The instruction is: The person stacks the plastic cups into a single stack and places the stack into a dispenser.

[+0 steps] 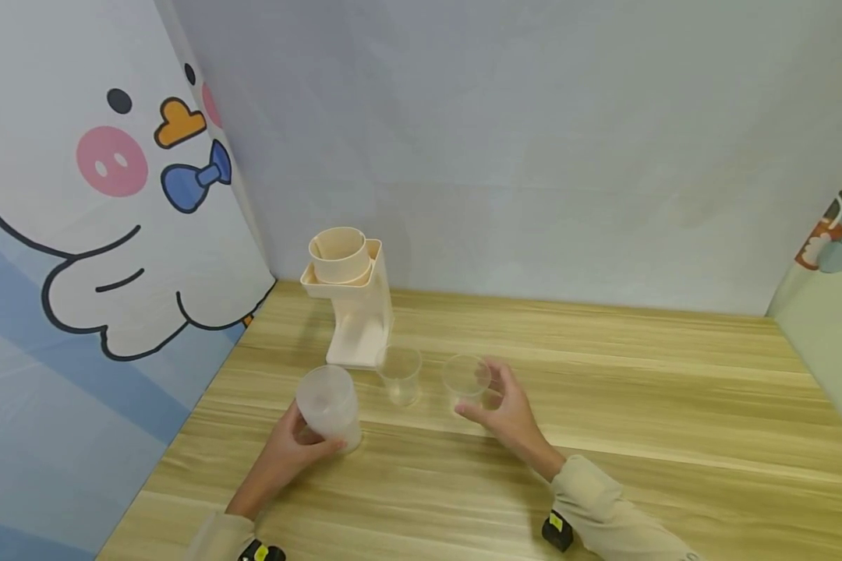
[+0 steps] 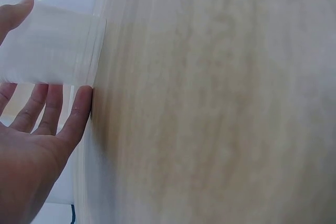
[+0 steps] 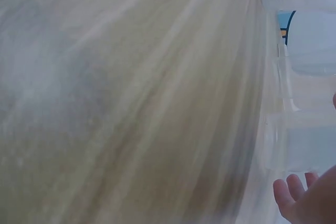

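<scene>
My left hand (image 1: 291,452) holds a stack of nested clear plastic cups (image 1: 330,405) standing on the table; in the left wrist view its thumb is on one side of the stack (image 2: 52,45) and its fingers are on the other. To the right, my right hand (image 1: 505,409) is curved around a single clear plastic cup (image 1: 465,378), thumb in front and fingers behind. In the right wrist view the fingertips (image 3: 283,192) lie right by this cup's wall (image 3: 304,148). Between the two hands stands another clear plastic cup (image 1: 400,378), upright and untouched.
Behind the cups stands a cream-coloured plastic stand (image 1: 358,327) with a round, open-topped holder (image 1: 339,257). The wood-grain table (image 1: 638,389) meets a pale fabric wall (image 1: 533,156) at the back. A cartoon-printed cloth (image 1: 147,273) borders the left side.
</scene>
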A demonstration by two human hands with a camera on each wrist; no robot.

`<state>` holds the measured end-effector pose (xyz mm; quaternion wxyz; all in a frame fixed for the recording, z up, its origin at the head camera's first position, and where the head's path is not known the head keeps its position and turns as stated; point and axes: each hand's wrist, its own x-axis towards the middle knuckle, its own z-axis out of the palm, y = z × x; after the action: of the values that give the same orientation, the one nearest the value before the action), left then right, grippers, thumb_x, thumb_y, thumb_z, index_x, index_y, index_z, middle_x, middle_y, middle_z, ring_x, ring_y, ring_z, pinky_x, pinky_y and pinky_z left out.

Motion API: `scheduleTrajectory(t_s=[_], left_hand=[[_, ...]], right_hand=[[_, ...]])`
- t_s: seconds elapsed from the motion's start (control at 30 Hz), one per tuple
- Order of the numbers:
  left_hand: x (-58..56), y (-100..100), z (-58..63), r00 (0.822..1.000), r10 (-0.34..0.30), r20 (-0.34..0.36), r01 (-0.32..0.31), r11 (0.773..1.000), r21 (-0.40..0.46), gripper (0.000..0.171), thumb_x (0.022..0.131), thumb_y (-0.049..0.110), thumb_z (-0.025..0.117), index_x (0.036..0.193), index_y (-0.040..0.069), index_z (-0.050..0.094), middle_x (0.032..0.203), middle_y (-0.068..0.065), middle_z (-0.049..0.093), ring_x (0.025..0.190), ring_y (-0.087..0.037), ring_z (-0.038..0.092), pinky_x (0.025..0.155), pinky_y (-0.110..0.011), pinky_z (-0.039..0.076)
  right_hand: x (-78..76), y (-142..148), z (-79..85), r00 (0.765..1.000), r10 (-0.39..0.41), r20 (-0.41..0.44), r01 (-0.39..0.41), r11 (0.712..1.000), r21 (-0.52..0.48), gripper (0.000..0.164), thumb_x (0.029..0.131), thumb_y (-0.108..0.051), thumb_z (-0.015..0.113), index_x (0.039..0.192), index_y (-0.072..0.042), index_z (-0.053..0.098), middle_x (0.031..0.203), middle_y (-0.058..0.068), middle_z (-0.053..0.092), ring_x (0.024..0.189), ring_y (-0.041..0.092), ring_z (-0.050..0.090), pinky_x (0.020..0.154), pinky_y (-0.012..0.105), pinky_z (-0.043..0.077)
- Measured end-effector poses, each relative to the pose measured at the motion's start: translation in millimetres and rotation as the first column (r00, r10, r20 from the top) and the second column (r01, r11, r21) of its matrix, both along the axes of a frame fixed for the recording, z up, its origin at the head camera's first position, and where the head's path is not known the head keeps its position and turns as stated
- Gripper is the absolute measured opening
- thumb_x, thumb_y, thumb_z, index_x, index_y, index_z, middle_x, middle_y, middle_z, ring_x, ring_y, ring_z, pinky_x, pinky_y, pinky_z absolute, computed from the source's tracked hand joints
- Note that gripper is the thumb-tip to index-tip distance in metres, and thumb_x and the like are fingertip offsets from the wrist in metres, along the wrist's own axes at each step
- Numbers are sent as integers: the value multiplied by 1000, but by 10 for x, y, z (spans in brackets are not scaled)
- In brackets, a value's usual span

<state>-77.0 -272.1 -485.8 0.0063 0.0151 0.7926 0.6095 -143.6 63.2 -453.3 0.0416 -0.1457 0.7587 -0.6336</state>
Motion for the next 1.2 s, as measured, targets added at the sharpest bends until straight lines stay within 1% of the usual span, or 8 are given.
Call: scheduleTrajectory(t_s=[0.17, 0.4, 0.53, 0.67, 0.87, 0.97, 1.1, 1.2], left_hand=[[3, 1, -3, 1000, 2, -16, -2, 1000, -7, 82, 75, 12, 81, 142, 22, 35, 132, -11, 48, 118, -33, 49, 88, -36, 49], [7, 13, 15, 1000, 11, -12, -11, 1000, 3, 83, 74, 11, 82, 142, 22, 35, 132, -11, 47, 118, -32, 48, 88, -36, 48], [13, 15, 25, 1000, 8, -9, -8, 1000, 8, 84, 74, 10, 81, 142, 22, 35, 133, -11, 46, 119, -32, 48, 89, -36, 48], [21, 10, 33, 1000, 5, 3, -5, 1000, 10, 84, 75, 12, 81, 143, 22, 34, 134, -12, 46, 120, -33, 47, 90, -39, 48], [35, 5, 30, 1000, -1, 7, 1, 1000, 12, 84, 76, 12, 81, 144, 24, 32, 135, -11, 45, 121, -35, 47, 91, -44, 48], [28, 5, 19, 1000, -5, -14, 5, 1000, 10, 84, 75, 11, 81, 143, 22, 33, 134, -11, 45, 120, -34, 47, 91, -42, 47], [20, -1, -9, 1000, -3, -31, 4, 1000, 1, 84, 75, 10, 81, 143, 21, 34, 133, -12, 46, 119, -33, 47, 89, -39, 47], [21, -10, -14, 999, 2, -34, -2, 1000, -7, 83, 74, 9, 81, 143, 20, 35, 132, -12, 46, 118, -33, 48, 88, -38, 48]], right_hand=[[56, -49, 80, 1000, -19, -2, 19, 999, -28, 64, 76, -1, 76, 130, 7, 42, 127, 25, 51, 118, 43, 45, 98, 57, 37], [32, -61, 69, 999, -21, -47, 19, 999, -42, 60, 78, -1, 75, 129, 6, 44, 123, 22, 53, 113, 43, 49, 94, 56, 40], [-39, -42, -47, 998, -31, -62, 29, 999, -37, 60, 78, -5, 77, 129, 0, 45, 123, 19, 54, 112, 39, 51, 93, 53, 42], [-87, -18, -126, 997, -40, -63, 37, 999, -38, 61, 76, -11, 80, 128, -6, 48, 123, 13, 55, 111, 32, 52, 93, 48, 44], [-82, -20, -66, 993, -20, -113, 14, 998, -56, 59, 76, -14, 80, 125, -8, 50, 120, 9, 56, 109, 33, 53, 90, 47, 45], [-75, -26, -21, 990, -14, -141, 6, 998, -58, 58, 76, -13, 80, 125, -8, 50, 119, 8, 56, 108, 34, 53, 88, 48, 45], [-57, -34, 27, 988, -15, -153, 5, 998, -63, 57, 76, -10, 80, 125, -8, 50, 119, 9, 56, 107, 32, 54, 88, 48, 45], [-39, -51, 77, 988, -8, -157, -5, 997, -80, 58, 77, -7, 79, 126, -6, 49, 121, 12, 55, 109, 35, 53, 89, 51, 44]])
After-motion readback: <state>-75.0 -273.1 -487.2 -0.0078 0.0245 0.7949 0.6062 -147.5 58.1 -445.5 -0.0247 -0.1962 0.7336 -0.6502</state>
